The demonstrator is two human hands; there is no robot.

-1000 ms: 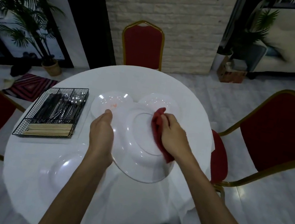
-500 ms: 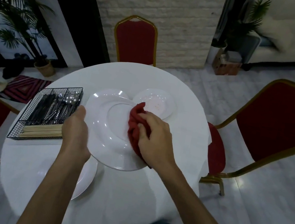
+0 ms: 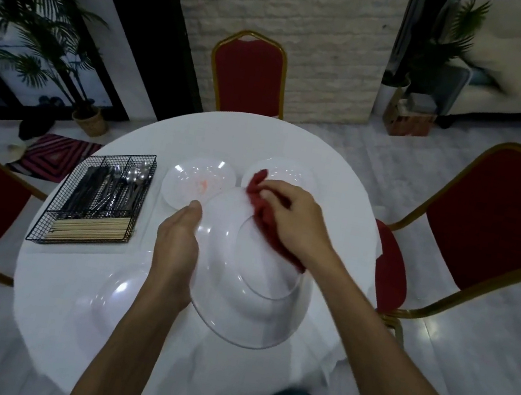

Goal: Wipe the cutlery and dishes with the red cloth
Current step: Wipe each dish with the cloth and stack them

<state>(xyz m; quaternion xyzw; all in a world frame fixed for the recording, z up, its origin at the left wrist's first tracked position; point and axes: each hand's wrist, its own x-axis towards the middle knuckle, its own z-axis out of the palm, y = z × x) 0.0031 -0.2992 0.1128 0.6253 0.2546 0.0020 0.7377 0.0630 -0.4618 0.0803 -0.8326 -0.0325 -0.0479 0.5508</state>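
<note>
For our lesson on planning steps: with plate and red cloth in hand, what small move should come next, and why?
Probably sweep the red cloth down across the plate toward its near rim: the right hand presses it only at the far side, while the left hand holds the left rim.

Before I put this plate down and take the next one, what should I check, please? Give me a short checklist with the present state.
1. Left grip holds the plate firmly by its rim: ok.
2. Right grip holds the cloth against the plate: ok.
3. Held plate is clean all over: cannot tell, because of glare and blur.
4. Stained plate behind it is wiped: not ok, reddish marks on it.
5. Cutlery is wiped: cannot tell.
</note>
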